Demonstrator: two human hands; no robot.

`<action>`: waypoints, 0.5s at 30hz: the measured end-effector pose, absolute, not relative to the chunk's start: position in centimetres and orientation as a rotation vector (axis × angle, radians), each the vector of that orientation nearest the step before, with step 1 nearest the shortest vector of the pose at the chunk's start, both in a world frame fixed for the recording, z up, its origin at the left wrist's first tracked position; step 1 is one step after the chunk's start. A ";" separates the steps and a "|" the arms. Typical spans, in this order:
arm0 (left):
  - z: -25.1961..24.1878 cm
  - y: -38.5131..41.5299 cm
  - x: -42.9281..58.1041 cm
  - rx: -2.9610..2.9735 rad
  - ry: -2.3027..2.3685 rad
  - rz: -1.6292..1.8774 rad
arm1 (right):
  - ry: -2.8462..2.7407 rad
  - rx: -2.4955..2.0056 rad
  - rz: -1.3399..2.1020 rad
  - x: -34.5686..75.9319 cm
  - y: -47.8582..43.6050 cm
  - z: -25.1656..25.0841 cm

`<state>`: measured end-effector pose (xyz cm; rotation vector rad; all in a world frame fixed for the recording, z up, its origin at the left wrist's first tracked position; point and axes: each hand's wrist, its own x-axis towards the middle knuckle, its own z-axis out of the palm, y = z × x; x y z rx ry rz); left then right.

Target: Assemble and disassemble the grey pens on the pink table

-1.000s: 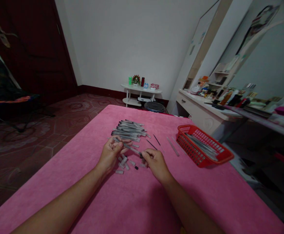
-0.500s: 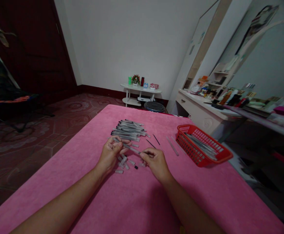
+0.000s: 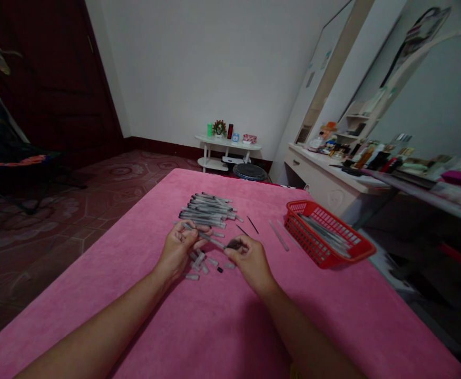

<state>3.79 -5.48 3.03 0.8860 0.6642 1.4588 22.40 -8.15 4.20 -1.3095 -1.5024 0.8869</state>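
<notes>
My left hand (image 3: 178, 245) is closed around one end of a pen (image 3: 213, 240), a slim translucent barrel held slanting down to the right. At its other end, my right hand (image 3: 249, 257) pinches the pen between thumb and fingers; the tip there is hidden. Just beyond my hands lies a pile of capped pens (image 3: 206, 209). Several clear pen caps (image 3: 199, 260) and a small black plug (image 3: 219, 270) are scattered beneath and between my hands. Thin dark refills (image 3: 253, 225) rest right of the pile, and an empty clear tube (image 3: 278, 235) lies farther right.
A red plastic basket (image 3: 293, 231) holding pen parts stands at the table's right side. Pink cloth (image 3: 198, 326) covers the table. Behind it are a small white stand (image 3: 230, 142) and a round dark stool (image 3: 249, 171); a cluttered dresser (image 3: 325, 173) stands at right.
My right hand's fingers have shifted slightly on the pen's end, while my left hand keeps its hold. The whole view has moved a little.
</notes>
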 end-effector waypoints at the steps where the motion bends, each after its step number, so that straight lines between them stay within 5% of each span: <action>1: 3.0 -5.5 3.8 0.884 0.667 1.460 | -1.504 -1.304 0.894 22.5 -8.1 4.2; 15: 2.9 -5.4 3.7 0.874 0.663 1.462 | -1.563 -1.296 1.046 22.6 -8.1 3.9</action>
